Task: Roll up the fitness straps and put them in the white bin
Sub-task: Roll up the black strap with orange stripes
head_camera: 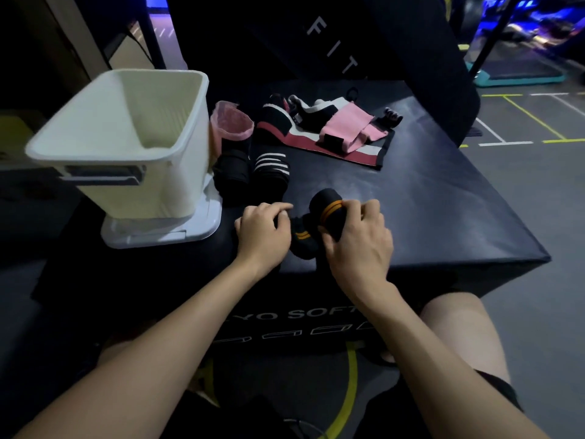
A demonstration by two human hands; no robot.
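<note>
**Fitness strap, black with orange stripes, half rolled between two hands**

The black fabric fitness strap with two orange stripes (326, 213) lies on a dark padded box (427, 210) directly in front of the person. Most of it is wound into a thick roll; a short loose tail (302, 237) runs from the roll toward the left hand.

Two bare forearms reach in from the bottom of the view. The right hand (357, 242) is cupped over the roll, fingers curled round its far side and thumb beneath, gripping it. The left hand (264, 228) sits just beside the roll, palm down, fingers bent, its fingertips pressing on the loose tail.

Just beyond the left hand stand two rolled straps: one plain black roll (231, 175) and one black roll with white stripes (272, 171). Behind these, one pink rolled band (232, 123) rests against the bin. Farther beyond the right hand lies a loose heap of unrolled straps (332, 131), pink, black, white and dark red; their number cannot be told.

One white ribbed plastic bin (126, 144) stands to the far left of the left hand, on a white lid (164, 229). Its mouth is open.
</note>
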